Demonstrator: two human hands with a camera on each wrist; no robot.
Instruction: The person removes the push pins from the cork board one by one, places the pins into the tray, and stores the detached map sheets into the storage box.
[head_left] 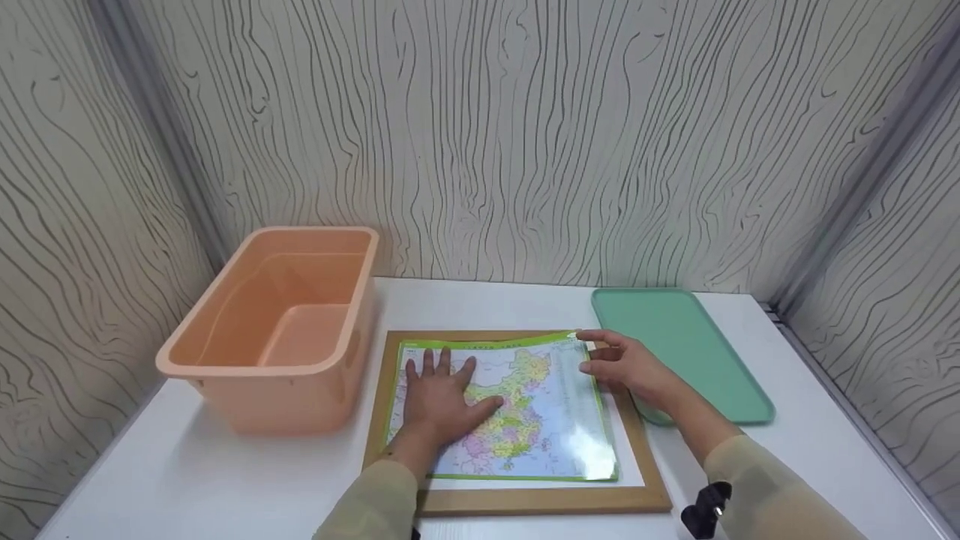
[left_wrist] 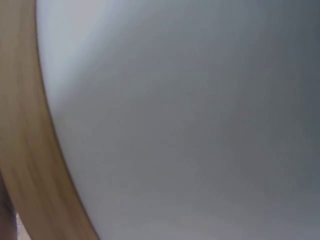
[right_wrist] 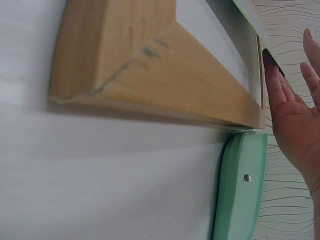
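On the table: I see a map sheet (head_left: 517, 409) lying in a wooden frame (head_left: 540, 499).
Left hand (head_left: 442, 401): flat on the sheet, fingers spread.
Right hand (head_left: 626, 367): fingertips pinch the sheet's far right corner.

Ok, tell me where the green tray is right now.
In the head view the green tray lies on the right side of the white table, just right of the wooden frame holding the map, with the right hand reaching across its near left corner.

You see a peach-orange bin (head_left: 277, 330), a mint-green tray (head_left: 694, 337), a light wooden frame (head_left: 540, 499), a green-bordered multicoloured map (head_left: 525, 405), a white table (head_left: 187, 480) and grey wood-grain walls (head_left: 525, 135).
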